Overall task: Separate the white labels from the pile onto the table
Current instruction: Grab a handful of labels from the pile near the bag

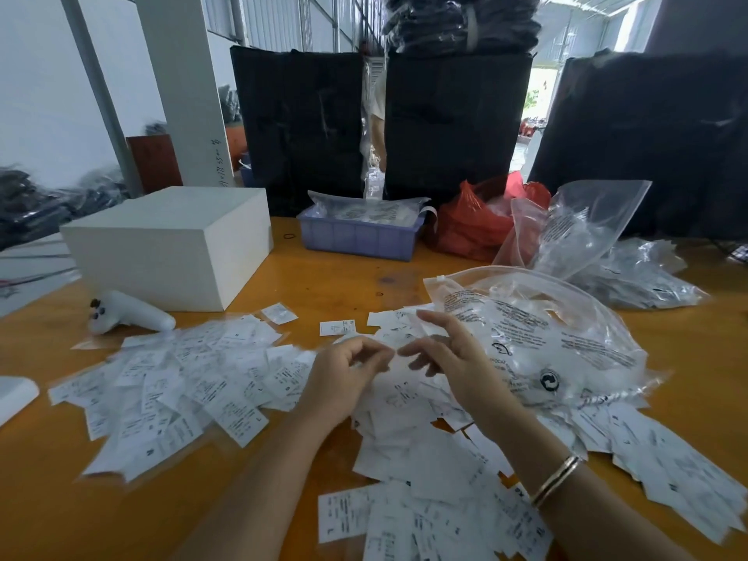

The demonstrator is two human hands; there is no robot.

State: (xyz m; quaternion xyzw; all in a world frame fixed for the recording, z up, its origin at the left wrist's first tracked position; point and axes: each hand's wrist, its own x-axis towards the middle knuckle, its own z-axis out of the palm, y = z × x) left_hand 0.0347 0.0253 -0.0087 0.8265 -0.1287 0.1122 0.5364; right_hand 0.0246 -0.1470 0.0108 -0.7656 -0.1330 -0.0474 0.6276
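White printed labels in clear sleeves lie in a wide pile on the orange table (56, 504). One spread of labels (182, 386) lies at the left, and more labels (421, 516) lie near the front edge and at the right. A single label (337, 328) lies apart behind the pile. My left hand (344, 378) hovers over the pile's middle with its fingers curled; blur hides whether it pinches a label. My right hand (449, 354) is beside it with its fingers spread and relaxed, holding nothing.
A large clear zip bag (546, 338) lies just right of my hands. A white box (170, 244) and a white handheld device (129, 313) are at the left. A blue tray (356, 238), a red bag (473, 228) and clear bags (587, 232) stand behind, before tall black bags.
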